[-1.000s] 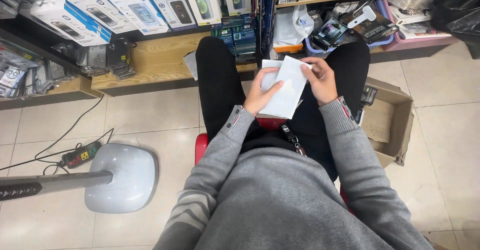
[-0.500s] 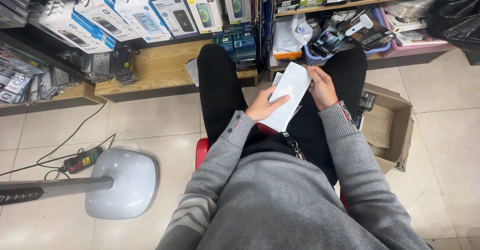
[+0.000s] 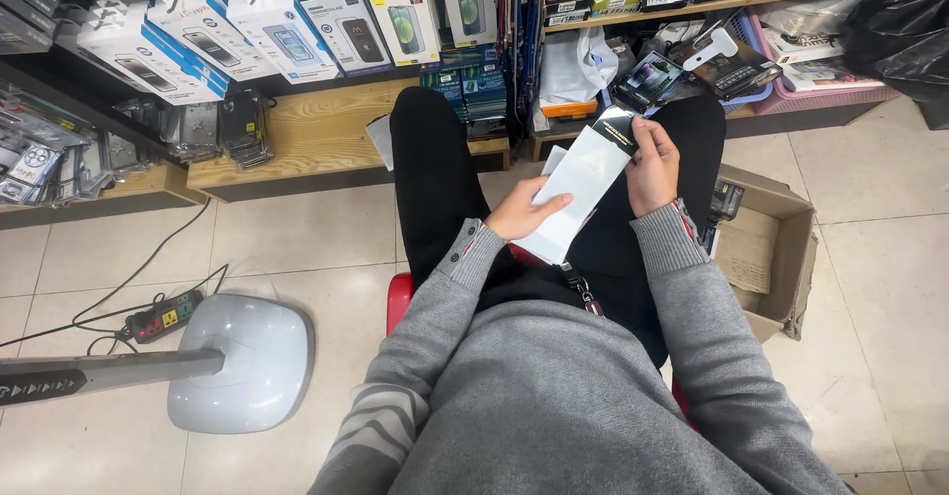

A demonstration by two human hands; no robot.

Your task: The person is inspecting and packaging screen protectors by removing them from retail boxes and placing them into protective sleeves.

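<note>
I sit on a red stool (image 3: 398,295) in black trousers and a grey sweater. My left hand (image 3: 522,216) grips the lower left edge of a flat white package (image 3: 583,190), thumb on top. At the package's black top end, my right hand (image 3: 653,165) pinches the upper right corner. The package is tilted over my lap, between my knees. A second white sheet peeks out behind its left edge.
Wooden shelves (image 3: 316,139) ahead carry boxed phone accessories (image 3: 252,30) and hanging packets. An open cardboard box (image 3: 766,248) stands on the tile floor at my right. A grey fan base (image 3: 242,357) and a power strip (image 3: 163,315) with cables lie at my left.
The package has tilted and shifted slightly up and right in my hands. My right hand moved to its black top end. The view has dipped a little.
</note>
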